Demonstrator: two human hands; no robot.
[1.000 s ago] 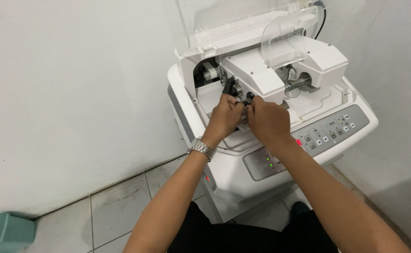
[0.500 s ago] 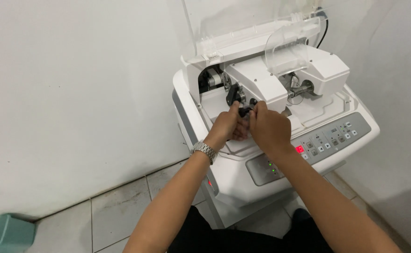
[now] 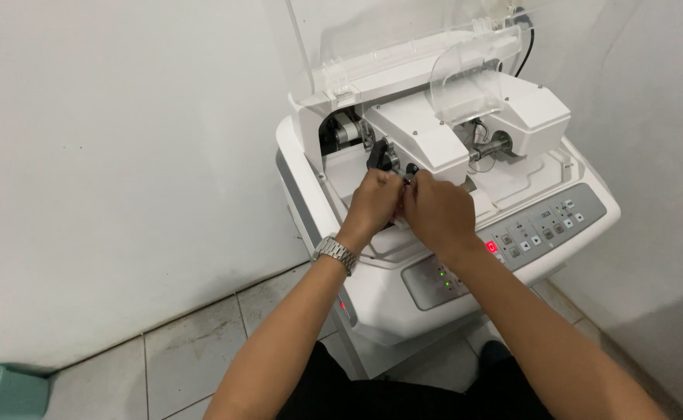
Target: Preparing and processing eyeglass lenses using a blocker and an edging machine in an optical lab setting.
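White benchtop machine (image 3: 404, 303), clear lid (image 3: 466, 78) raised, grey button panel (image 3: 544, 229) at front right. Left hand (image 3: 373, 204) and right hand (image 3: 439, 214) meet at a small dark part (image 3: 408, 180) below the black knob (image 3: 380, 155), fingers pinched around it; grip unclear. Metal wristwatch (image 3: 335, 253) on left wrist.

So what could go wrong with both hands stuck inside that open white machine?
1. Its lights glow, so it seems powered; if the black wheel turned, fingers beside it might get pinched.
2. The raised clear cover hangs above the left hand and right hand; it might drop on them.
3. The wristwatch could snag on the machine edge.
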